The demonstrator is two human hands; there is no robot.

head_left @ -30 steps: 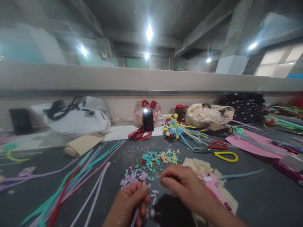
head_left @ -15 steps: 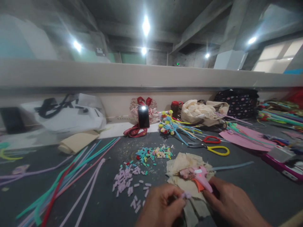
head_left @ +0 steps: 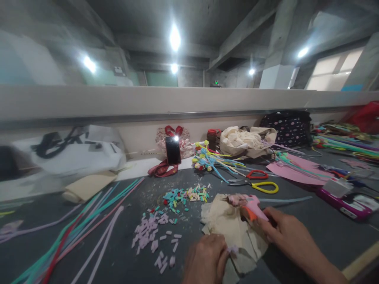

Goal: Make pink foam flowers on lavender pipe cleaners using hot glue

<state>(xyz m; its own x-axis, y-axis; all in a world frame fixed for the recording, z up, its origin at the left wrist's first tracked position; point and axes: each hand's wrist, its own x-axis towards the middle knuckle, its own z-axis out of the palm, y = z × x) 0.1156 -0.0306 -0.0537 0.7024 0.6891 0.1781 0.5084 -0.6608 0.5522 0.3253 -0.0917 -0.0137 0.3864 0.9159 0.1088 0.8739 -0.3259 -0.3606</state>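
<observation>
My right hand (head_left: 284, 232) is wrapped round the handle of a pink glue gun (head_left: 251, 206) with an orange trigger. The gun's nozzle points left above a crumpled beige cloth (head_left: 219, 217). My left hand (head_left: 205, 256) has its fingers closed over the cloth's lower left part, and a small lilac piece (head_left: 233, 250) shows at its fingertips. Left of that hand lies a pile of short lilac pieces (head_left: 148, 230). Farther back are small teal and cream pieces (head_left: 177, 197).
Scissors (head_left: 254, 183) with red and yellow handles lie behind the cloth. Long fuzzy stems (head_left: 77, 225) spread at the left. A phone (head_left: 173, 150) leans at the back beside a bunch of coloured stems (head_left: 205, 157). A purple stapler-like object (head_left: 345, 207) is at the right.
My right hand has lifted the glue gun slightly off the cloth. My left hand has turned, its back now covering more of its fingers. The view has shifted a little.
</observation>
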